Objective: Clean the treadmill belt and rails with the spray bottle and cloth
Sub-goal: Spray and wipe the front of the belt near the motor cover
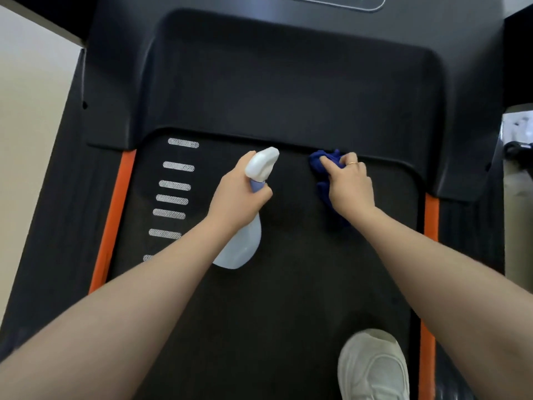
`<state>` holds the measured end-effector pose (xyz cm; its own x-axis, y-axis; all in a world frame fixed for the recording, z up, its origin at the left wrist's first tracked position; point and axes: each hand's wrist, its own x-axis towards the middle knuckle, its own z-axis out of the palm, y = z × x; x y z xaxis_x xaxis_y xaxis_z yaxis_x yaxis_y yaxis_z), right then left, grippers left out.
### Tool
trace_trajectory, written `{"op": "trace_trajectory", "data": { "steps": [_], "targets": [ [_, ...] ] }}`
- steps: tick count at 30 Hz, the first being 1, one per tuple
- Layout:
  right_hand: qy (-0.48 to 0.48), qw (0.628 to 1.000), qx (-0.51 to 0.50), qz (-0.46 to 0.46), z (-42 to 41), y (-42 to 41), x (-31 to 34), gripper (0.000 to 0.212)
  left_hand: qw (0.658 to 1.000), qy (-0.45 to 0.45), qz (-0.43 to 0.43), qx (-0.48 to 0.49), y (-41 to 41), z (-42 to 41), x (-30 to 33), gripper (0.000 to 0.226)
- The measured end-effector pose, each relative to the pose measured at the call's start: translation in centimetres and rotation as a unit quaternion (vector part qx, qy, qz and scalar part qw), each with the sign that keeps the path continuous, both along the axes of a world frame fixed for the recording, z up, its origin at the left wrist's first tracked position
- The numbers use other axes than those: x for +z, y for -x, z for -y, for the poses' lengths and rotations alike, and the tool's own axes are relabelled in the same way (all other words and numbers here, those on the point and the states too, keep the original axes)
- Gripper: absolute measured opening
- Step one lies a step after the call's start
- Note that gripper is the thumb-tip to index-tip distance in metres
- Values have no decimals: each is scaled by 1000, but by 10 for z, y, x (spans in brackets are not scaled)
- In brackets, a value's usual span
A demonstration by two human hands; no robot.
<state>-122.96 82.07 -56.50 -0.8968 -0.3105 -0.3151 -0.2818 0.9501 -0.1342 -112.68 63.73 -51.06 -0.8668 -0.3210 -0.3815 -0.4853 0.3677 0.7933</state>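
Head view. The left hand is wrapped round the neck of a spray bottle, fingers curled beneath the white trigger head and the thumb lying along its near side. The nozzle points away from the person, toward the black motor cover. The bottle's pale, translucent body hangs below the wrist, over the belt; whether its base touches the belt cannot be told. No label or print is visible on the bottle.

The right hand grips a bunched dark blue cloth, fingers bent over the wad and knuckles up. A thin ring sits on one finger. The cloth spills out beyond the fingertips and below the palm, and is pressed at the far end of the belt, touching or just short of the lower edge of the motor cover. The two hands are near each other, the bottle to the left of the cloth, with bare belt between them.

Left of the bottle hand, a column of short white dashes is printed on the belt. Beyond them runs an orange strip and the dark left side rail; a matching orange strip lies right of the cloth hand.

At the top edge, a white outlined badge on the cover is cut off, its lettering unreadable. Below the right forearm, a white shoe stands on the belt.
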Motion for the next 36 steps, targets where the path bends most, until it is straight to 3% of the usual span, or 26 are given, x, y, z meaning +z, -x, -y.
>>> {"op": "trace_trajectory", "data": {
  "steps": [2, 4, 6, 11, 13, 16, 17, 20, 21, 23, 27, 32, 36],
  "targets": [
    [7, 999, 39, 24, 8, -20, -3, 52, 1000, 5, 1, 6, 6, 0, 0, 54],
    [8, 988, 154, 17, 9, -42, -6, 56, 1000, 11, 9, 12, 7, -1, -1, 56],
    [9, 979, 204, -22, 1, -28, -11, 53, 1000, 14, 11, 21, 6, -3, -1, 55],
    [-50, 997, 36, -36, 2, -5, -2, 52, 999, 36, 6, 18, 5, -7, -6, 45],
    [-26, 993, 115, -11, 9, -26, -2, 54, 999, 47, 13, 14, 6, -10, -8, 43],
    [-8, 956, 292, -13, 3, -37, -6, 58, 998, 65, 0, 15, 9, -12, -8, 48],
    [-15, 959, 280, -24, 1, -26, -7, 56, 997, 75, -7, 14, 9, -14, -7, 48],
    [-30, 997, 72, -28, -8, 2, -7, 51, 994, 105, -10, -29, 6, -21, -8, 45],
    [-52, 997, 48, -34, -11, 1, -6, 51, 992, 115, -9, -52, 5, -25, -8, 42],
    [-46, 994, 87, -40, -11, -15, -5, 52, 987, 129, -8, -95, 3, -31, -6, 37],
    [11, 954, 300, -27, -22, -44, -12, 60, 980, 141, -26, -138, -2, -39, -5, 31],
    [-42, 998, 33, -25, -22, -4, -3, 54, 987, 62, -111, -99, -10, -27, 0, 28],
    [-41, 996, 77, 0, -19, -29, 5, 52, 982, -27, -184, 39, -4, -10, 25, 36]
  ]
}}
